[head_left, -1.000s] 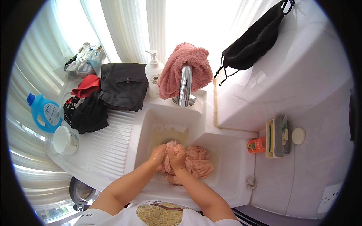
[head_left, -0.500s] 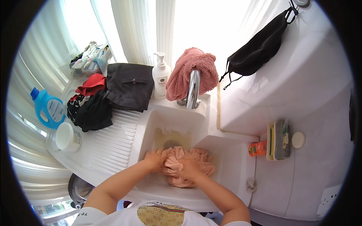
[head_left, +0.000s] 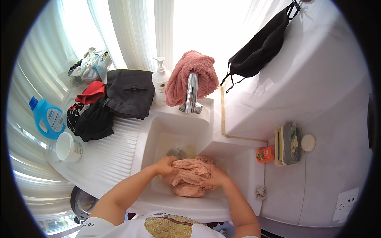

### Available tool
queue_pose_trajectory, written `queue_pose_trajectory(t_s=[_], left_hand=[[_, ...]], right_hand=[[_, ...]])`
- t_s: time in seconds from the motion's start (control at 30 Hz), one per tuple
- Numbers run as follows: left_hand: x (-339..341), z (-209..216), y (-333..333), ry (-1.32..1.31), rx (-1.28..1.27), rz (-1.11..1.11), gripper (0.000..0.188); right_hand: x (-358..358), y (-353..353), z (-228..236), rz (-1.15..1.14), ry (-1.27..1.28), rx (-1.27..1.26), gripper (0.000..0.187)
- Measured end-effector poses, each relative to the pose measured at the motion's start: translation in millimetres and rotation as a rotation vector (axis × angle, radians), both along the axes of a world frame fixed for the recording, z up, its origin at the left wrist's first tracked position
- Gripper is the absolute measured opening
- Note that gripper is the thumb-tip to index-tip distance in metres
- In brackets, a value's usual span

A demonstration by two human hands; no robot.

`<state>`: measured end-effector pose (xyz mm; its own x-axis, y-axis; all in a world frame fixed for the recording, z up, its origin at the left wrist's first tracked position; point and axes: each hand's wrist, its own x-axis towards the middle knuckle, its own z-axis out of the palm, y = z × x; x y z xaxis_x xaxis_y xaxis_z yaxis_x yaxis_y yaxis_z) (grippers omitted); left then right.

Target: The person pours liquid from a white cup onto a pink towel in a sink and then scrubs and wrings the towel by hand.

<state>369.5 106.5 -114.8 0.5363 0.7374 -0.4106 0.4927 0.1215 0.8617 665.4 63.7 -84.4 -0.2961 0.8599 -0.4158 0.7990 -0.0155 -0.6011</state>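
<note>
A wet pink cloth (head_left: pixel 191 174) lies bunched in the white sink basin (head_left: pixel 158 129), over shallow yellowish water. My left hand (head_left: pixel 166 166) grips its left end and my right hand (head_left: pixel 216 177) grips its right end, the cloth stretched and wrung between them. Both forearms come up from the lower edge. A chrome tap (head_left: pixel 191 93) stands behind the basin with another pink towel (head_left: pixel 186 73) draped over it.
A ribbed washboard slope (head_left: pixel 115 146) lies left of the basin, with dark and red clothes (head_left: pixel 107 101), a blue detergent bottle (head_left: pixel 45 119) and a white tub (head_left: pixel 68 147). A pump bottle (head_left: pixel 160 83) stands by the tap. At right are a sponge holder (head_left: pixel 286 143) and a hanging black garment (head_left: pixel 254 49).
My hands have moved apart from a joined rubbing grip to the two ends of the pink cloth, which has gathered into a tighter bundle nearer the basin's front.
</note>
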Motion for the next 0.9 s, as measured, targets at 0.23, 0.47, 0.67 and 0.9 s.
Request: queue_pose_trajectory(t_s=[0.23, 0.47, 0.67, 0.9], left_hand=[[16, 76, 24, 0.163, 0.314, -0.116, 0.050], [12, 60, 7, 0.292, 0.133, -0.161, 0.056], [-7, -24, -4, -0.509, -0.422, 0.420, 0.070], [38, 61, 3, -1.157, -0.666, 0.861, 0.058]], right_hand=[[-36, 27, -7, -0.138, 0.147, 0.255, 0.046], [-28, 42, 35, -0.766, 1.257, -0.305, 0.017], [-32, 22, 10, -0.910, 1.483, -0.398, 0.028], [-85, 4, 12, -0.301, 0.716, 0.512, 0.035]])
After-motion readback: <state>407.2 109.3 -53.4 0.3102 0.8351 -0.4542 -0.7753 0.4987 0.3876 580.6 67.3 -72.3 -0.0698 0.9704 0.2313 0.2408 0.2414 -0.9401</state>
